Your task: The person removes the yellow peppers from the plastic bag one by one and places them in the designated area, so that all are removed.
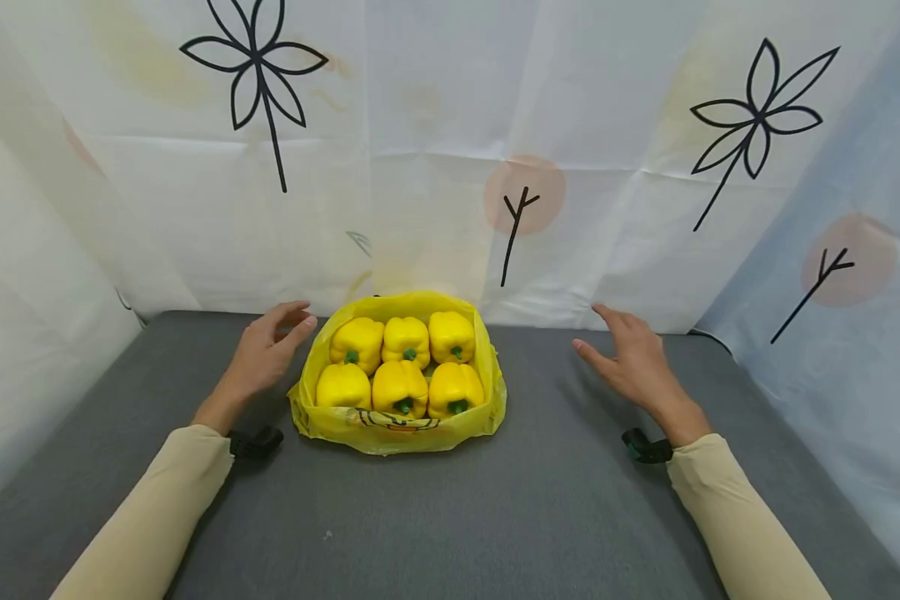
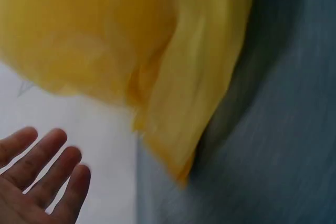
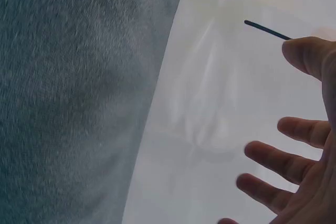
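Observation:
A yellow plastic bag with its mouth rolled open stands left of the middle of the table. Inside it, several yellow bell peppers with green stems lie in two rows. My left hand hovers just left of the bag, fingers relaxed and holding nothing. In the left wrist view, its fingers are spread apart below the blurred side of the bag. Well to the right of the bag, my right hand is raised above the table. The right wrist view shows its fingers loosely extended, with nothing in them.
The grey table reaches back to a pale curtain printed with dark leaf and twig drawings. Curtain panels also stand at the left and right sides. Each wrist wears a black strap.

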`<state>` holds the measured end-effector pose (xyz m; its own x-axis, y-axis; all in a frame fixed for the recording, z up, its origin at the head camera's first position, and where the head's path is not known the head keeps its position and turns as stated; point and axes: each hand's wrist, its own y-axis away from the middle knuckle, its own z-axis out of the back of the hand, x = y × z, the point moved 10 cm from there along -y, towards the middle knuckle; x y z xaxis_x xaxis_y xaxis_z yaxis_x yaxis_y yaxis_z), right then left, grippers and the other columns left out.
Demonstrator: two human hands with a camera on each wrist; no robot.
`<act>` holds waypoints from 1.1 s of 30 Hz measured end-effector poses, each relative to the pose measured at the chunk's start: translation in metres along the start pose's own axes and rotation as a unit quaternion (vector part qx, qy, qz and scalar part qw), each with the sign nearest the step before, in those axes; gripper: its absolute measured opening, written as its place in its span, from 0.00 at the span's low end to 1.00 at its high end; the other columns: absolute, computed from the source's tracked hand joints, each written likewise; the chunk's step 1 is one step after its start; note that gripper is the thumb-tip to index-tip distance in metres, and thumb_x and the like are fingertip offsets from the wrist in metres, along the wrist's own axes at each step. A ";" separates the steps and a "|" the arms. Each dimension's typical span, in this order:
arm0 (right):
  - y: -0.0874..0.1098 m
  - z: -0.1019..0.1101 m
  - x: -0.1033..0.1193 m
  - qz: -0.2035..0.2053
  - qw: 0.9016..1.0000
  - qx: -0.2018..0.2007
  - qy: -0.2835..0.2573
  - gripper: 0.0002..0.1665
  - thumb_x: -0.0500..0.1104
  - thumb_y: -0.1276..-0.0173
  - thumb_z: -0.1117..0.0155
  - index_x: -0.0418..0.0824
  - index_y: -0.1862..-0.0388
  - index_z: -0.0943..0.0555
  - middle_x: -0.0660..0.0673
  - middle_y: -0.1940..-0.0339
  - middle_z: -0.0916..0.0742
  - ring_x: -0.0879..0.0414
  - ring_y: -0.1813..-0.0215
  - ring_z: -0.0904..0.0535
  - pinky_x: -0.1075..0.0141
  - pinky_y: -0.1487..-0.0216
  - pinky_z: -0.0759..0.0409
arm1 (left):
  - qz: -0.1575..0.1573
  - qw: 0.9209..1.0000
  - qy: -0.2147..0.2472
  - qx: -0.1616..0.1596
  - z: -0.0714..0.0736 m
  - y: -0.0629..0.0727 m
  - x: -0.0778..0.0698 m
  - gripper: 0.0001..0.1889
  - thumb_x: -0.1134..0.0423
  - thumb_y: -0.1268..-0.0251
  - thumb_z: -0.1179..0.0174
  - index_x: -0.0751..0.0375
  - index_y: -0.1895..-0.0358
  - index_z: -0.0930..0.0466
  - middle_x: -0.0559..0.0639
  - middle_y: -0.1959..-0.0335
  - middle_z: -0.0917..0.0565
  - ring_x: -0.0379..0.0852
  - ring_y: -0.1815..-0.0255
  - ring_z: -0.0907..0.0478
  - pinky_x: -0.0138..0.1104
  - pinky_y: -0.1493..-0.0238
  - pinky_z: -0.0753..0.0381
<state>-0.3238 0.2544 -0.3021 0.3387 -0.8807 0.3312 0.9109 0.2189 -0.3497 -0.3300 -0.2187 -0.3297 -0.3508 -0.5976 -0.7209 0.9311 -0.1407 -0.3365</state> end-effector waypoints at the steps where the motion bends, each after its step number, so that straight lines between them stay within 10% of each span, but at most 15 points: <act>1: 0.000 -0.002 0.001 -0.005 1.000 0.011 -0.003 0.42 0.54 0.24 0.38 0.35 0.21 0.39 0.26 0.28 0.31 0.27 0.28 0.39 0.25 0.36 0.45 | 0.010 1.000 0.023 0.009 -0.004 -0.001 0.003 0.29 0.51 0.17 0.52 0.68 0.25 0.36 0.71 0.34 0.27 0.70 0.33 0.31 0.63 0.34 0.33; 15: 0.002 -0.007 0.011 0.007 0.999 0.040 -0.027 0.43 0.52 0.24 0.37 0.35 0.19 0.42 0.27 0.30 0.28 0.27 0.30 0.37 0.26 0.36 0.43 | 0.079 0.977 0.193 0.029 -0.028 0.002 0.029 0.27 0.54 0.21 0.43 0.69 0.29 0.28 0.63 0.35 0.24 0.34 0.45 0.24 0.26 0.44 0.24; 22: 0.002 -0.007 0.015 0.007 0.999 0.036 -0.028 0.43 0.51 0.24 0.36 0.35 0.20 0.41 0.28 0.31 0.27 0.27 0.30 0.36 0.27 0.35 0.43 | 0.086 0.962 0.258 0.015 -0.032 0.003 0.044 0.27 0.56 0.23 0.41 0.73 0.32 0.27 0.38 0.48 0.18 0.36 0.48 0.21 0.26 0.49 0.19; 33: 0.001 -0.006 0.029 0.010 0.998 0.042 -0.054 0.42 0.51 0.25 0.35 0.37 0.20 0.39 0.30 0.31 0.26 0.32 0.29 0.34 0.33 0.34 0.36 | 0.106 0.949 0.297 0.027 -0.038 0.006 0.052 0.29 0.55 0.24 0.40 0.73 0.30 0.29 0.39 0.47 0.18 0.38 0.48 0.20 0.28 0.49 0.18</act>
<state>-0.3146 0.2264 -0.2983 0.3761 -0.8261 0.4195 0.9188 0.2739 -0.2844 -0.3462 -0.2205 -0.3927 -0.1346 -0.0685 -0.9885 0.9850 -0.1178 -0.1260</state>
